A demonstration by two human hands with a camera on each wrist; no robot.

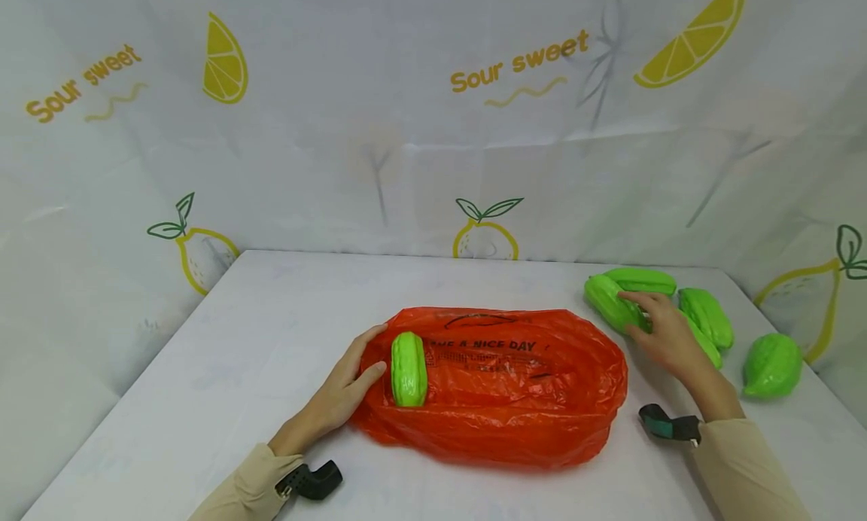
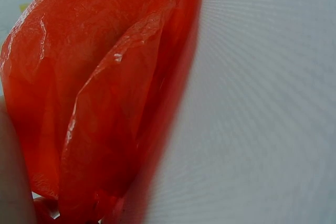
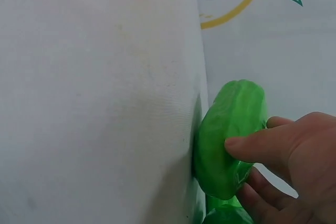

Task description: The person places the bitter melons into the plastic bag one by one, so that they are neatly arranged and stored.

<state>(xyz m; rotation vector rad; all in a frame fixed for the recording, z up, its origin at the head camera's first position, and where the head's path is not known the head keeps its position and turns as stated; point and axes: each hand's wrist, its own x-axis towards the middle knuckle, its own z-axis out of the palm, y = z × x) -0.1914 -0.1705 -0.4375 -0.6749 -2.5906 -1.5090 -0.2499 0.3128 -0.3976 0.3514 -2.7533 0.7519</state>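
Observation:
A red plastic bag [image 1: 515, 438] lies on the table, its wide mouth facing up and dark print showing inside. One green ridged gourd [image 1: 409, 370] rests in the left part of the bag's mouth. My left hand [image 1: 339, 393] holds the bag's left edge, thumb over the rim; the left wrist view shows mostly red film [image 2: 105, 93], hiding most of the fingers. At the back right, my right hand [image 1: 667, 340] grips another ridged green gourd [image 3: 228, 135] between thumb and fingers. That gourd leans among similar ones, close to the tabletop.
More green gourds lie around the right hand, including one behind [image 1: 643, 280] and one to its right [image 1: 706, 316]. A rounder, pointed green fruit [image 1: 772, 365] sits near the table's right edge. A white curtain with lemon prints [image 1: 379, 167] hangs behind the white table [image 1: 271, 303].

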